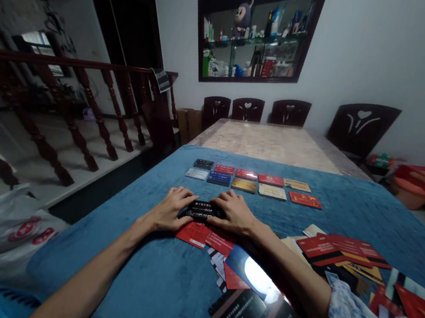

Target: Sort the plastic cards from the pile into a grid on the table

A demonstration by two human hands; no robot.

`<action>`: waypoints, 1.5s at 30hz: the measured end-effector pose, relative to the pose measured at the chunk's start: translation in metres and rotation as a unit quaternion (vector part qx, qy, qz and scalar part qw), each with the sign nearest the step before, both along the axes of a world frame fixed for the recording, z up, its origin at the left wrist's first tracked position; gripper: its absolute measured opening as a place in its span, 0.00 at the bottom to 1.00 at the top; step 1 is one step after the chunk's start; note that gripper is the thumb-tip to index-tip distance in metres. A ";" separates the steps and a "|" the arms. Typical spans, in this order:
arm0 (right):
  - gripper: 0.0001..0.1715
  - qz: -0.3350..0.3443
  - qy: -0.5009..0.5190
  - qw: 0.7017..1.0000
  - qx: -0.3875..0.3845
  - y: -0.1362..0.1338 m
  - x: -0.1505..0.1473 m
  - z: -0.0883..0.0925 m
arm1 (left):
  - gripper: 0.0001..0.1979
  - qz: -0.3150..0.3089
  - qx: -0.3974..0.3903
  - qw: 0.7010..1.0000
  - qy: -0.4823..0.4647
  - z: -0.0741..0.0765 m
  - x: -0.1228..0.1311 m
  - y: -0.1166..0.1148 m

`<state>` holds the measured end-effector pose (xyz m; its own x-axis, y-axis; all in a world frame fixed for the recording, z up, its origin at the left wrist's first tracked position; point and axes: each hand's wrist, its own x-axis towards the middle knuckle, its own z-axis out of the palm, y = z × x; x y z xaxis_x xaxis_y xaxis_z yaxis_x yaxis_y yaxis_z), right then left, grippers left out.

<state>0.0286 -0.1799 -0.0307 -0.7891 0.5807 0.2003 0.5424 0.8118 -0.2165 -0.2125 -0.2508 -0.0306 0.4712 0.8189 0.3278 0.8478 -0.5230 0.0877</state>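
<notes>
A black card with white print is held between my two hands over the blue cloth. My left hand grips its left end, with fingers at the far edge and thumb near the close edge. The right hand closes on the opposite end and covers part of it. Whether one card or a stack lies in this grip, I cannot tell. Just below the hands lie a red card and other overlapping cards. Beyond them, several cards are laid out in two rows, among them a gold card.
Loose red cards and others are heaped on the right, beside my right forearm. Large black cards lie close to me. A blue cloth covers the table's near part. Dark chairs stand at the far end; a plastic bag is at left.
</notes>
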 end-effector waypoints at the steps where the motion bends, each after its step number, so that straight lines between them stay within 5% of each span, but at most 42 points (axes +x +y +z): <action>1: 0.31 -0.003 -0.002 1.000 0.003 0.001 0.001 0.000 | 0.27 0.004 -0.013 1.000 -0.009 0.001 -0.001 0.000; 21: 0.31 -0.013 -0.043 0.999 -0.008 0.001 0.003 0.013 | 0.23 0.029 -0.105 0.989 -0.104 -0.007 -0.001 0.011; 45: 0.26 -0.047 -0.083 0.993 0.070 0.058 -0.043 0.050 | 0.25 0.076 -0.101 0.992 0.030 0.044 -0.035 0.086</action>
